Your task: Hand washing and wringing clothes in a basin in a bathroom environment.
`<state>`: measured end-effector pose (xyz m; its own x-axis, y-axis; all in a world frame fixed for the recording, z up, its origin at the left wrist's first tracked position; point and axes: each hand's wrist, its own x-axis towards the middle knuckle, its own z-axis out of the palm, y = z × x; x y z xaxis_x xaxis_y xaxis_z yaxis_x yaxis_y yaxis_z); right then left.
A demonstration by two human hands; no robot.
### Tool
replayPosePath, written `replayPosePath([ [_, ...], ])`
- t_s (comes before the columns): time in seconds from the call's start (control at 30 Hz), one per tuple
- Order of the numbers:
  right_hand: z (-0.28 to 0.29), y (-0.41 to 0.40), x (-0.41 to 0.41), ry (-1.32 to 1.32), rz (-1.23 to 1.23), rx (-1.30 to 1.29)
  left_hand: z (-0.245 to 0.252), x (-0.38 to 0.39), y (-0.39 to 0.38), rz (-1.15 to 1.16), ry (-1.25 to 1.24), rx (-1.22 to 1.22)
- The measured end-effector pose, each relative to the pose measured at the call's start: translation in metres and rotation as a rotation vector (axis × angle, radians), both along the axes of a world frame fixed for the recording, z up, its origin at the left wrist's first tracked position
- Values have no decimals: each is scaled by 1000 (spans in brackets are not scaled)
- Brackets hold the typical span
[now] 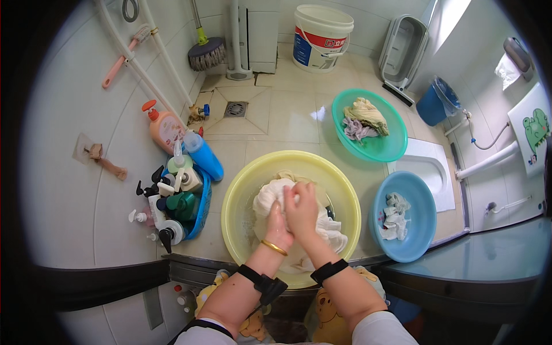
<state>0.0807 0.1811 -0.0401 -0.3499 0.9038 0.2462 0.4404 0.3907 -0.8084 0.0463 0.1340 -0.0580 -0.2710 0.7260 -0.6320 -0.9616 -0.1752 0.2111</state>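
A yellow plastic basin stands on the tiled floor right before me, with water in it. White wet cloth is bunched up inside, and more of it spreads to the right and towards me. My left hand grips the cloth from the left, a gold bangle on its wrist. Pressed close against it, my right hand has its fingers curled over the same cloth. A yellowish fabric part shows behind the bunch. What else lies under the cloth is hidden.
To the right stand a blue basin and a green basin, both holding cloths, beside a squat toilet. A blue basket crowded with pump bottles sits left. Farther back are a floor drain and a white bucket.
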Motion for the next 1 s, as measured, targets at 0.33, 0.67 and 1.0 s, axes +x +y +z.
replayPosePath([
  [0.33,-20,3,9,70,-53,-238,-7,0,-5,7,109,17],
  [0.67,-12,55,33,587,-12,-1270,42,-15,-21,-14,43,241],
  [1.0,34,-49,10,207,376,3,-50,-92,-37,-276,153,917],
])
